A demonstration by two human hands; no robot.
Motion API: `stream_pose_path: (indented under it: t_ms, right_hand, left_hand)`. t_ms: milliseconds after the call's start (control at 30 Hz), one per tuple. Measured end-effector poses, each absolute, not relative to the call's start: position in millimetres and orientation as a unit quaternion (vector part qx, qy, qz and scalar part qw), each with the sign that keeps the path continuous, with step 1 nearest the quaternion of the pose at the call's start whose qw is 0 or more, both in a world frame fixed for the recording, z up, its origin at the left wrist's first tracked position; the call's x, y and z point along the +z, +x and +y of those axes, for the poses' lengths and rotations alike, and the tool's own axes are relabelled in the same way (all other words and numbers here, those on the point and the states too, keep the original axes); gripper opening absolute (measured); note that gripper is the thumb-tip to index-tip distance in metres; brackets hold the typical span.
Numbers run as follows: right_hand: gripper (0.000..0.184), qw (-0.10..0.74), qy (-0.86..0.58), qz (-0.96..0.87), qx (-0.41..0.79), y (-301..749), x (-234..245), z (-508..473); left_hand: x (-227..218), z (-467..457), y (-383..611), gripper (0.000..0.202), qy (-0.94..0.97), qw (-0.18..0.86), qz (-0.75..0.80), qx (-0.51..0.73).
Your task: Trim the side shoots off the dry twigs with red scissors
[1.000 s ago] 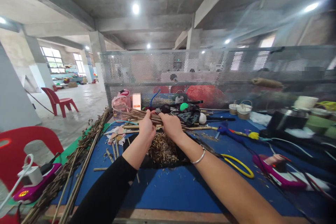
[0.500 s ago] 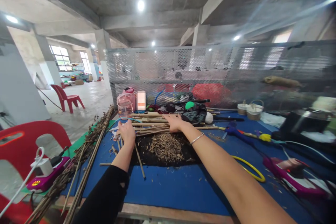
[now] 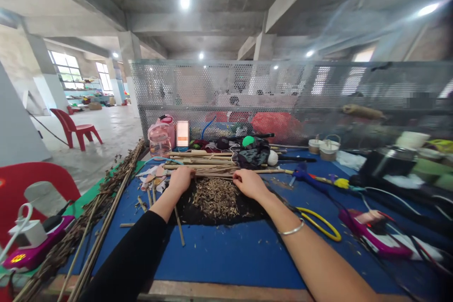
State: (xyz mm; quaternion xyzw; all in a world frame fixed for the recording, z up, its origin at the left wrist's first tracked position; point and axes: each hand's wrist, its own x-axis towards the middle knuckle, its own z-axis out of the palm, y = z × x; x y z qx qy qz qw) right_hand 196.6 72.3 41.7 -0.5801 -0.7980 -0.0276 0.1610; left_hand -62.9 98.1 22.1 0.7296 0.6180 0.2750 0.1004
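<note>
My left hand has its fingers curled closed on one end of some thin dry sticks. At their other end, my right hand is pinched closed too, with a silver bangle on that wrist. The sticks lie level between both hands, just past a heap of small brown seed-like pieces. Under the heap is a dark cloth. Behind my hands, thicker bamboo-like poles lie side by side. How many sticks I hold is hidden by my fingers.
Long dried stalks line the left table edge. A pink clear jug stands at the back before a perforated metal screen. To the right are a yellow ring-shaped handle, a purple power strip and small baskets.
Both hands have come off the thicker poles toward me. My left hand has moved right, and my right hand has drawn back with its fingers closing. The view has turned slightly right.
</note>
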Motion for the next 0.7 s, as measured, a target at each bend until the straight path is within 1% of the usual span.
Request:
stream_pose_path:
  t_ms: [100, 200, 300, 433, 567, 700]
  right_hand:
    - [0.018, 0.213, -0.549, -0.808, -0.008, 186, 40, 68]
    - [0.023, 0.268, -0.507, -0.818, 0.037, 173, 34, 68]
    - [0.03, 0.28, -0.482, -0.825, 0.088, 163, 24, 67]
    - [0.039, 0.268, -0.444, -0.843, 0.139, 156, 17, 64]
    - [0.038, 0.32, -0.429, -0.834, 0.134, 158, 19, 61]
    - [0.038, 0.343, -0.437, -0.825, 0.106, 164, 21, 62]
  left_hand:
    - [21, 103, -65, 0.02, 0.708, 0.081, 0.642, 0.284]
    - [20, 105, -67, 0.022, 0.694, 0.061, 0.657, 0.289]
    - [19, 107, -71, 0.024, 0.701, 0.068, 0.642, 0.302]
    - [16, 107, -80, 0.025, 0.746, 0.091, 0.586, 0.304]
    - [14, 100, -83, 0.028, 0.781, 0.06, 0.561, 0.267]
    - [14, 95, -77, 0.023, 0.78, 0.006, 0.582, 0.228]
